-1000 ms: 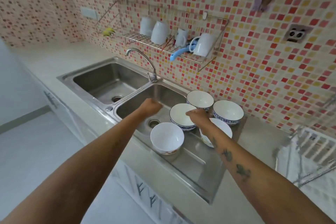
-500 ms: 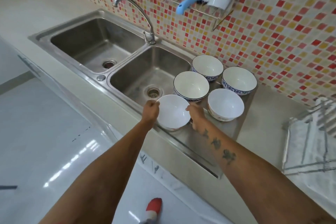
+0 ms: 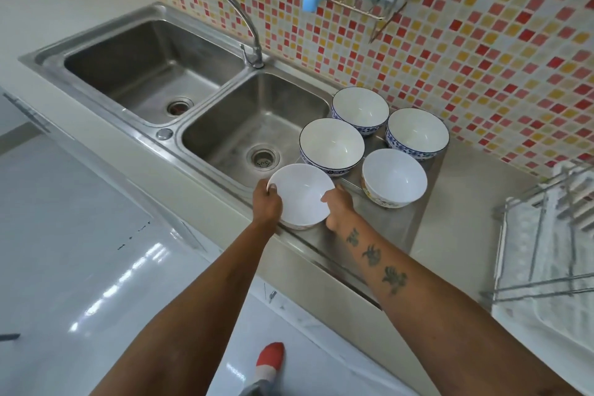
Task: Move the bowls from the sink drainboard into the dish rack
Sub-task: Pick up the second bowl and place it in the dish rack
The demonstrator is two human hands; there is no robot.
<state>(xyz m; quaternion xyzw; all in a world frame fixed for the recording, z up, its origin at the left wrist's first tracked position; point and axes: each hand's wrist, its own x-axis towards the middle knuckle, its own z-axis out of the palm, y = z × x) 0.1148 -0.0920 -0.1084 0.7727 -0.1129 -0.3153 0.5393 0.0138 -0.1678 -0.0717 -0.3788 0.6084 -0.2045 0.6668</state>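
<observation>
A: Target position?
B: Nearest white bowl [image 3: 302, 194] sits at the front corner of the drainboard [image 3: 385, 228], left hand [image 3: 267, 205] at its 9 o'clock, right hand [image 3: 339, 207] at 3 o'clock. Fingers of both press on the rim, clamping it.
A: Counts?
B: Five bowls: two white, three blue-patterned. Second white bowl [image 3: 394, 177] at 2 o'clock. Dish rack [image 3: 546, 235] at 3 o'clock, well apart.
A: Writing?
B: None legible.
</observation>
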